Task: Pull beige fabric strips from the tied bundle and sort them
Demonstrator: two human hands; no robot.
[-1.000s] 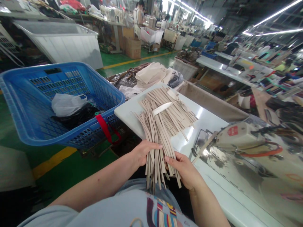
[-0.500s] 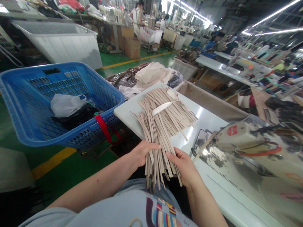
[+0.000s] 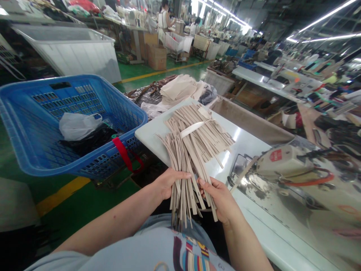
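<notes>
A bundle of thin beige strips (image 3: 182, 199) hangs over the near edge of the white table, its lower ends above my lap. My left hand (image 3: 170, 182) is closed round the left part of the bundle, with the thumb lying across the top. On the right, my right hand (image 3: 218, 195) pinches a smaller group of strips, thumb on top and fingertips curled beneath. More beige strips (image 3: 208, 135) lie fanned on the table beyond, crossed by a pale band (image 3: 194, 128). The fingers under the bundle are partly hidden.
A blue basket (image 3: 93, 165) with plastic bags stands at my left. The sewing machine (image 3: 284, 162) sits on the white table (image 3: 153, 130) to my right. Cream fabric (image 3: 182, 88) is piled behind the table, near a cloth-lined bin (image 3: 248, 118). A person (image 3: 163, 20) stands far off.
My hands have drawn slightly apart, and a gap has opened between the strips in the left hand and those in the right.
</notes>
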